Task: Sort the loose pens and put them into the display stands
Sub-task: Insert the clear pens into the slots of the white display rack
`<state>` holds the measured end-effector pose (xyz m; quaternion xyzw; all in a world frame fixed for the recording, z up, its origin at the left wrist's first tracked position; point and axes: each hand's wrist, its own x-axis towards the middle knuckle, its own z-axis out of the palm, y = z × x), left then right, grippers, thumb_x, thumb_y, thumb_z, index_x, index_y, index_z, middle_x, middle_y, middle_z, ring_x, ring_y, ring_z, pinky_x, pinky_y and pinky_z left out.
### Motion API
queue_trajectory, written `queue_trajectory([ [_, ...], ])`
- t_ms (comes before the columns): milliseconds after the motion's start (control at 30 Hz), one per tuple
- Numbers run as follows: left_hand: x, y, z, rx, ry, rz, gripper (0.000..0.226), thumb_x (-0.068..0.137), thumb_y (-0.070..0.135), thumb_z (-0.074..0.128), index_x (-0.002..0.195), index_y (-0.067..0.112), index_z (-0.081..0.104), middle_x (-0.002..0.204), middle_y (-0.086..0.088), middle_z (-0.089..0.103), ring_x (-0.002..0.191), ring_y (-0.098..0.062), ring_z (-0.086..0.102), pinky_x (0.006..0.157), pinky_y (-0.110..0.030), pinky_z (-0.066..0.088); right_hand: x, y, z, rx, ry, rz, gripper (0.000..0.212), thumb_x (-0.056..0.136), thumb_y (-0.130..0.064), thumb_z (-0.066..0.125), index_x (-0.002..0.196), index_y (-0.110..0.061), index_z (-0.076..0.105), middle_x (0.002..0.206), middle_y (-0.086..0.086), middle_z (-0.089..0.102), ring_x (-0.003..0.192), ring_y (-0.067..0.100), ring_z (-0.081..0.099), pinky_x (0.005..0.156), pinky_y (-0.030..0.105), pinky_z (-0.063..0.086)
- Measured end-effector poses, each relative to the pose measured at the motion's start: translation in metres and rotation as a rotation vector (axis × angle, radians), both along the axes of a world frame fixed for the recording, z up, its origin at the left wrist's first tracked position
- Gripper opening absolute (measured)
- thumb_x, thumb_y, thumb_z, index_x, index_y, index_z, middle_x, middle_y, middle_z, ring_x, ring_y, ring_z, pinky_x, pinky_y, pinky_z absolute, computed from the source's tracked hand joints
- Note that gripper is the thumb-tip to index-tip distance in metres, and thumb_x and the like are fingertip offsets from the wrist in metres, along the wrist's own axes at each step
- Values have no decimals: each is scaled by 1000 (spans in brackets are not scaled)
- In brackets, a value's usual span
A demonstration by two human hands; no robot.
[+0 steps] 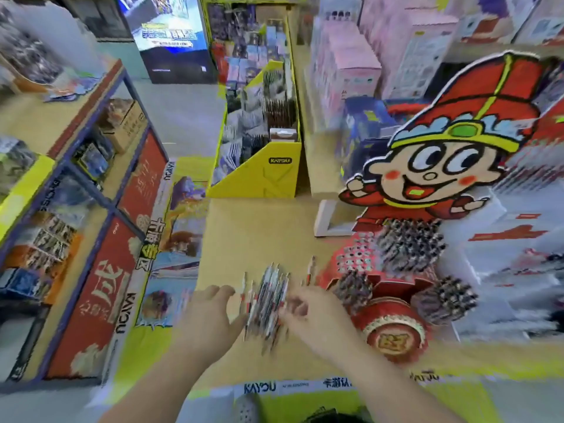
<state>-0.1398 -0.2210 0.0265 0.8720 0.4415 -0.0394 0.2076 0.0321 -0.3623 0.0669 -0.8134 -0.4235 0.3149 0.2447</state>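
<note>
A loose pile of pens (270, 297) lies on the tan tabletop, and one stray pen (311, 270) sits just to its right. My left hand (210, 312) lies flat at the pile's left side, fingers straight and thumb against the pens. At the pile's right edge, my right hand (308, 315) has its fingers bent toward the pens; motion blur hides whether it holds any. To the right stands a red display stand (393, 325) with a cartoon-figure backboard (442, 166). Bundles of pens (409, 248) stand upright in the stand.
A yellow card display box (259, 175) stands behind the pile. Red and blue boxed sets (100, 288) line the left side. Pink boxes (351, 56) are stacked at the back right. A white stand base (326, 221) sits beside the red stand.
</note>
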Motion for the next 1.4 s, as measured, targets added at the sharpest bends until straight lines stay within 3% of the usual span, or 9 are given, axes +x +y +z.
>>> queue_trajectory([
  [133, -2, 26, -29, -108, 101, -60, 62, 95, 57, 53, 146, 25, 41, 142, 2, 47, 130, -21, 46, 104, -35, 43, -10, 20, -43, -164, -17, -61, 54, 94, -48, 60, 142, -23, 51, 141, 0, 50, 127, 17, 52, 103, 28, 41],
  [267, 11, 45, -55, -151, 184, -133, 53, 97, 54, 48, 139, 22, 46, 135, -1, 50, 123, -24, 50, 100, -36, 44, -9, 40, -81, -246, -24, -150, 80, 93, -55, 57, 158, -28, 21, 162, 8, 23, 151, 26, 23, 122, 40, 26],
  [367, 23, 50, -69, -195, 171, -104, 47, 93, 60, 50, 120, 22, 53, 118, -1, 52, 109, -25, 56, 89, -38, 49, -9, 50, -103, -247, -20, -240, 79, 93, -56, 55, 158, -30, 19, 168, 5, 1, 155, 29, 6, 125, 45, 18],
  [533, 32, 45, -88, -324, 79, -3, 47, 86, 61, 61, 110, 21, 54, 108, 0, 47, 101, -25, 57, 86, -37, 49, -18, 58, -124, -306, -13, -309, 76, 98, -55, 49, 160, -24, 17, 168, 8, 0, 154, 30, 4, 125, 40, 11],
  [633, 38, 40, -93, -338, 37, 54, 50, 81, 62, 67, 107, 22, 52, 106, 2, 45, 96, -24, 58, 84, -38, 51, -22, 56, -133, -283, -20, -336, 68, 99, -52, 49, 156, -20, 31, 163, 5, 22, 150, 27, 20, 122, 35, 18],
  [767, 48, 34, -97, -379, -7, 83, 56, 79, 56, 72, 118, 23, 49, 111, 2, 48, 97, -22, 60, 84, -35, 51, -24, 53, -138, -181, 26, -421, 46, 98, -41, 57, 137, -18, 58, 136, -7, 49, 129, 14, 45, 106, 21, 32],
  [933, 58, 36, -100, -408, -51, 111, 51, 80, 45, 76, 118, 22, 51, 110, 2, 51, 97, -20, 61, 78, -30, 48, -25, 58, -140, -95, 131, -554, 40, 91, -32, 68, 128, -31, 53, 116, -17, 59, 109, 8, 59, 96, 32, 50],
  [1200, 62, 47, -102, -473, -106, 169, 43, 73, 34, 84, 100, 23, 54, 88, 8, 67, 78, -11, 65, 66, -30, 53, -18, 66, -148, -111, 199, -532, 24, 82, -36, 75, 101, -32, 62, 95, -12, 66, 84, 8, 65, 78, 36, 56],
  [1400, 58, 53, -103, -527, -134, 213, 35, 79, 23, 80, 107, 21, 59, 88, 10, 68, 78, -7, 65, 67, -27, 52, -16, 71, -150, -73, 239, -525, 21, 90, -30, 70, 110, -28, 63, 101, -13, 68, 93, 8, 65, 83, 29, 53],
])
